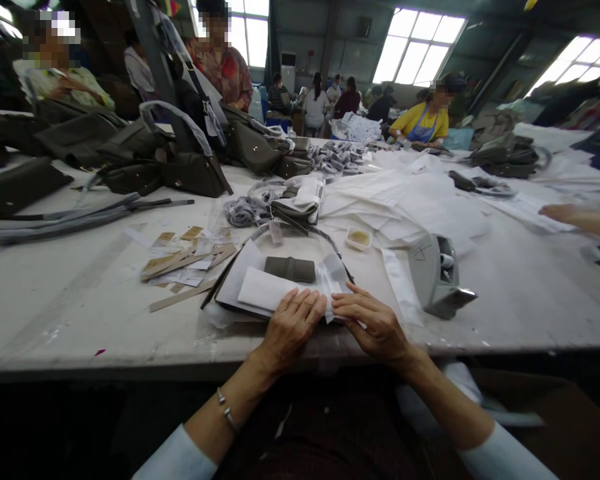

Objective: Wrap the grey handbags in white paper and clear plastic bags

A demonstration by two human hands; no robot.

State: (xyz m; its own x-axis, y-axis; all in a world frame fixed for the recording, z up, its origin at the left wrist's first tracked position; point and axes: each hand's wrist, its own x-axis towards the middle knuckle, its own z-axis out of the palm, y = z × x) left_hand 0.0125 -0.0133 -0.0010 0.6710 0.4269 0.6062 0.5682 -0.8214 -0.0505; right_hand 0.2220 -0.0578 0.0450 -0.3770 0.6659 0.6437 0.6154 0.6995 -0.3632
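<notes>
A dark bag lies flat near the table's front edge, with white tissue paper (231, 283) over it. On the tissue rest a small dark olive wallet-like piece (290, 269) and a folded white sheet (265, 289). My left hand (294, 325) lies on the right end of the folded sheet, fingers extended and side by side. Just right of it, my right hand (373, 325) touches the tissue at the bag's right side, its fingers bent; whether they pinch the paper is hard to tell. The bag's lower edge is partly hidden under both hands.
A tape dispenser (433, 277) and a small dish (359, 239) stand to the right. Paper and card strips (185, 260) lie left. Beyond are wrapped straps (247, 211), white sheets (395, 200) and dark bags (193, 173). A person's hand (560, 213) reaches in from the right.
</notes>
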